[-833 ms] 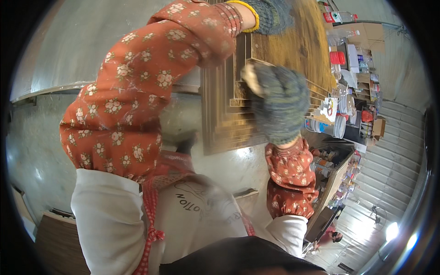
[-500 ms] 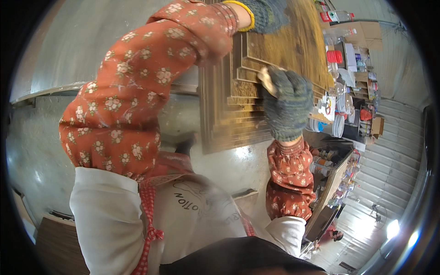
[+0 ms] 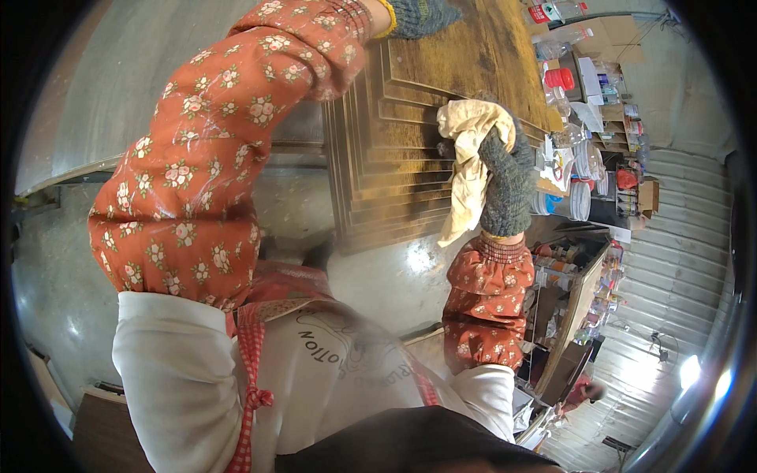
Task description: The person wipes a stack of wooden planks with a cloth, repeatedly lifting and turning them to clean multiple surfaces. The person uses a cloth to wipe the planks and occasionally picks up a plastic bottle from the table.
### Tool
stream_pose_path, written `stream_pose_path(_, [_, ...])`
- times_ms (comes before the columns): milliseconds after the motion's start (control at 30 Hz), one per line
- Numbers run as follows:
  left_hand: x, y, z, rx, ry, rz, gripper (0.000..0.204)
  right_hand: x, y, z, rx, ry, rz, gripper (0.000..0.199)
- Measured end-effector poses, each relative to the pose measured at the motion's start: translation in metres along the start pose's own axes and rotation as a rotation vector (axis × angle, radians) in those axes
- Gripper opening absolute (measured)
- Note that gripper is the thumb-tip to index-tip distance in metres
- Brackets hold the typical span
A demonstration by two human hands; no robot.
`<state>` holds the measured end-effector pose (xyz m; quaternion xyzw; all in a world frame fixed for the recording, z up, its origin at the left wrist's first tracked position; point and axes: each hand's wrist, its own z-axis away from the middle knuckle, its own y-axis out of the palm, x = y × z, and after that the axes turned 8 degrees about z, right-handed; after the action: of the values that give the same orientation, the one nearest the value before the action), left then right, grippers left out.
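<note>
Change since the earlier frames: the right hand has slid down the board edges toward 6 o'clock, and a cream cloth, scarcely seen before, now hangs out of its grip.

Item 1. Right hand, grey knitted glove, at 1 o'clock from centre. Fingers curled narrow around the bunched top of the cloth, pressing it against the stepped edges of the boards.

Item 2. Cloth, cream, crumpled; upper part in the right hand, lower tail hanging free toward 6 o'clock, over the board edges.

Item 3. Stack of wooden boards, dark brown with worn grain, at 12 o'clock; thin panels offset so each edge shows as a step.

Item 4. Left hand, grey knitted glove with yellow cuff, at 12 o'clock by the upper rim, on the top of the stack. Cut off by the rim; finger spread cannot be told.

Item 5. Sleeve covers, orange-red with small pale flowers, on both forearms; white garment beneath, red checked apron strap at 7 o'clock.

Item 6. Packages at 2 o'clock: brown cardboard box with a white label, clear bottles, a red-lidded container, white buckets. Small coloured packets on shelving at 4 o'clock; details too small to tell.

Item 7. Grey concrete floor at 9 o'clock; corrugated metal wall at 3 o'clock.
</note>
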<state>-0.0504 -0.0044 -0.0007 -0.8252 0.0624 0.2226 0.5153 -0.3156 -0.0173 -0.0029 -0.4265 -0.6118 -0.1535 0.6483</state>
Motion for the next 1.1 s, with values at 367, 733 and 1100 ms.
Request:
stream_pose_path(367, [0.003,0.006,-0.007,-0.054,-0.038,0.035,0.048,-0.001,-0.012,-0.003,0.200,-0.015,0.073,0.032])
stream_pose_path(733, [0.007,0.007,0.002,-0.091,-0.017,0.078,0.051,0.041,0.030,-0.021,0.340,-1.002,1.328,0.043])
stream_pose_path(1100, [-0.001,0.001,-0.006,0.039,-0.107,0.075,0.049,0.036,0.047,-0.017,0.140,-0.974,1.444,0.042])
